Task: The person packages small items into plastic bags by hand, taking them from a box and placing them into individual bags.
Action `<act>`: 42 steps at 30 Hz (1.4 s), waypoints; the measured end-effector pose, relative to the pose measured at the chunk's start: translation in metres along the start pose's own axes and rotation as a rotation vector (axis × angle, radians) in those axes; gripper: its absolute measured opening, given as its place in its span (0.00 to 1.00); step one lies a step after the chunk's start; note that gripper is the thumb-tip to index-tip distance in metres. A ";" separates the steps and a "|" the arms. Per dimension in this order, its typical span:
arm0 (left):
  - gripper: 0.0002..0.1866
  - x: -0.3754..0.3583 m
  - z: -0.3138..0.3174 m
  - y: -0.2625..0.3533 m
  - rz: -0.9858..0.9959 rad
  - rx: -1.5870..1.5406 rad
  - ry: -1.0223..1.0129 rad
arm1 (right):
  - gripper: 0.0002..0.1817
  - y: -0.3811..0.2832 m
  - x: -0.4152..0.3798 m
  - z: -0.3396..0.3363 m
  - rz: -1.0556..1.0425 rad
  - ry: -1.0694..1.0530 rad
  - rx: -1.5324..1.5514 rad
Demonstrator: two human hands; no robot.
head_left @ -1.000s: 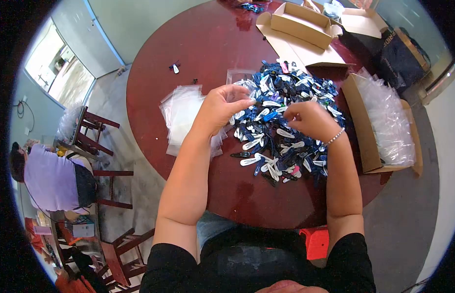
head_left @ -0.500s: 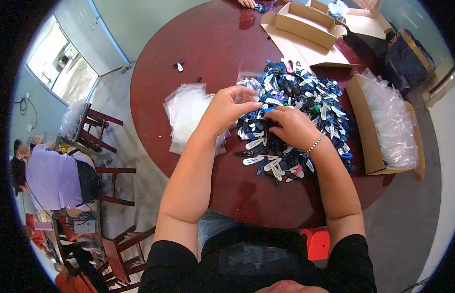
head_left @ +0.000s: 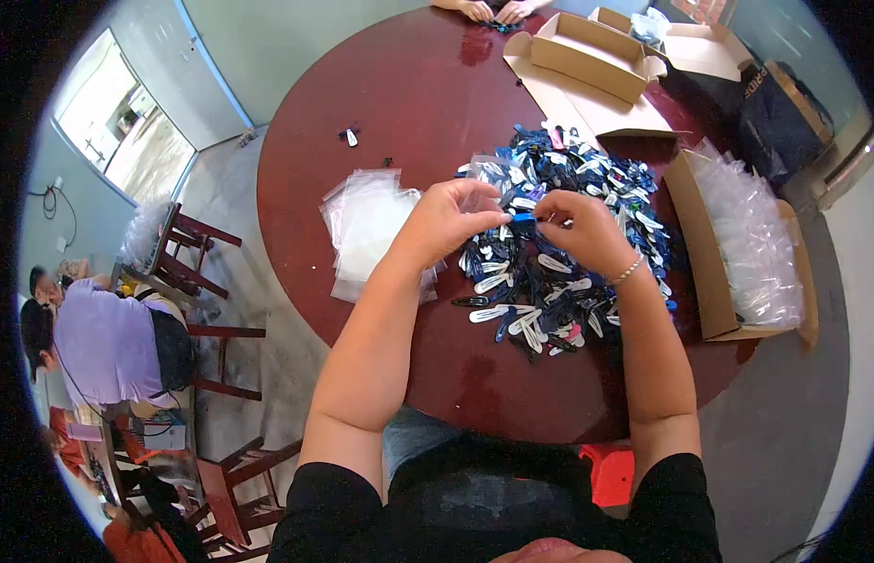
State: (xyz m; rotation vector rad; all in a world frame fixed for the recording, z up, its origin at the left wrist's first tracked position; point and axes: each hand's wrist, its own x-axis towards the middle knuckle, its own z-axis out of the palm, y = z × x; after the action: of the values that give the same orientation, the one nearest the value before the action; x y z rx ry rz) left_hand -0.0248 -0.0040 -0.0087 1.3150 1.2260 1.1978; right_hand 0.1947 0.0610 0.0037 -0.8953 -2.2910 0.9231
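Many hair clips (head_left: 550, 281), mostly black, white and blue, lie heaped on the dark red round table (head_left: 381, 84). Above the heap, my left hand (head_left: 453, 214) pinches a bright blue clip (head_left: 524, 218) between thumb and finger. My right hand (head_left: 587, 230), with a beaded bracelet at the wrist, closes its fingertips on the clip's other end. A clear plastic bag (head_left: 489, 169) shows just beyond my left fingers; whether they hold it I cannot tell. Flat clear bags (head_left: 371, 230) are spread left of my left forearm.
An open carton (head_left: 705, 253) of clear bags stands at the right. Empty cardboard boxes (head_left: 587, 61) lie at the far right. Across the table a person's hands (head_left: 498, 11) handle dark items. Other people (head_left: 113, 338) sit at the left, near wooden stools (head_left: 198, 249).
My right hand has lifted slightly from the heap and met my left hand at the blue clip. Across the table, both of the other person's hands now show.
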 end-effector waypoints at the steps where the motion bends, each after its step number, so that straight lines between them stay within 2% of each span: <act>1: 0.18 0.000 0.000 -0.001 -0.002 -0.005 -0.020 | 0.08 -0.004 0.000 -0.006 0.013 -0.009 0.031; 3: 0.18 0.001 0.000 -0.005 0.011 -0.001 -0.023 | 0.06 -0.008 -0.001 -0.012 0.011 -0.006 0.056; 5: 0.18 0.002 0.000 -0.004 0.024 0.002 -0.028 | 0.07 -0.009 -0.001 -0.018 0.092 -0.027 0.298; 9: 0.19 -0.002 0.002 0.005 0.021 0.099 -0.058 | 0.06 -0.026 -0.004 -0.023 0.102 0.024 0.319; 11: 0.20 -0.003 0.004 0.005 0.020 0.131 -0.080 | 0.08 -0.038 -0.006 -0.016 -0.053 0.179 0.409; 12: 0.20 -0.003 0.006 0.003 0.037 0.115 -0.113 | 0.08 -0.044 -0.007 -0.013 -0.052 0.179 0.410; 15: 0.21 -0.003 0.009 0.001 0.075 0.134 -0.173 | 0.08 -0.050 -0.008 -0.006 -0.281 0.256 0.103; 17: 0.21 -0.003 0.010 0.001 0.095 0.169 -0.196 | 0.08 -0.054 -0.008 -0.001 -0.267 0.299 0.098; 20: 0.19 -0.002 0.009 0.001 0.033 0.054 -0.276 | 0.08 -0.050 -0.007 -0.002 -0.246 0.366 0.099; 22: 0.18 -0.004 0.011 0.003 -0.031 -0.040 -0.205 | 0.06 -0.053 -0.010 -0.011 -0.110 0.337 0.136; 23: 0.17 -0.004 0.011 0.006 -0.038 -0.119 -0.176 | 0.06 -0.051 -0.011 -0.013 -0.104 0.337 0.136; 27: 0.17 -0.005 0.006 0.012 -0.043 -0.108 -0.059 | 0.06 -0.045 -0.012 -0.025 -0.121 0.339 0.003; 29: 0.17 -0.004 0.002 0.010 -0.032 -0.131 -0.041 | 0.08 -0.043 -0.015 -0.033 -0.090 0.038 -0.248; 32: 0.18 -0.004 0.004 0.009 -0.027 -0.165 -0.013 | 0.09 -0.031 -0.019 -0.030 -0.036 -0.252 -0.437; 34: 0.18 -0.005 0.004 0.012 -0.029 -0.120 -0.018 | 0.08 -0.031 -0.028 -0.025 -0.021 -0.288 -0.409; 36: 0.18 -0.004 0.005 0.011 -0.021 -0.111 -0.025 | 0.09 -0.027 -0.038 -0.020 -0.124 -0.328 -0.375; 42: 0.17 -0.005 0.010 0.009 -0.046 -0.092 -0.049 | 0.09 -0.026 -0.053 -0.001 -0.094 -0.294 -0.397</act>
State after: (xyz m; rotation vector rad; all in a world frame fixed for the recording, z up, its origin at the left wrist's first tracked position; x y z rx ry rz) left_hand -0.0144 -0.0092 -0.0008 1.2355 1.1474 1.1695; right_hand 0.2200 0.0082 0.0124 -0.8410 -2.8080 0.5988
